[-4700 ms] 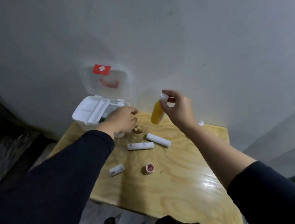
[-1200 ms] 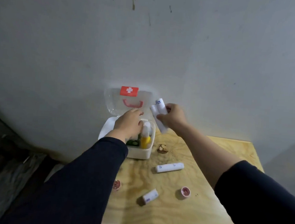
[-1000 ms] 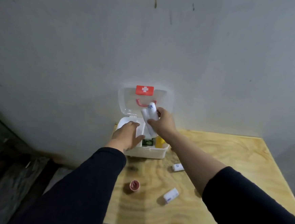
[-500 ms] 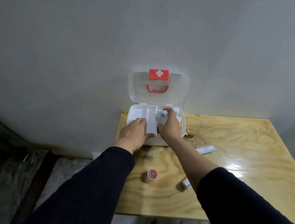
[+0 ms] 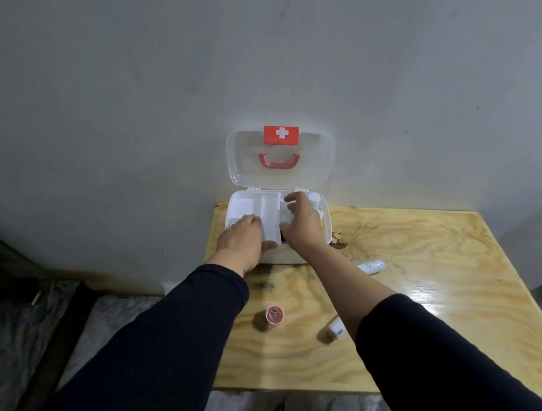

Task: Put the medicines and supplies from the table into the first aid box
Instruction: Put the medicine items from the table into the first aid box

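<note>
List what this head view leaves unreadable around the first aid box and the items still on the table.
- Head view: right hand covers the box's right compartment; contents and grip unclear.
- Longer white tube: near end hidden behind the right forearm.
- Shorter tube's label: too small to read.
- Red-topped round item: too blurred to identify.

A white cross on a red label [image 5: 281, 134] marks the box lid [image 5: 315, 163].
</note>
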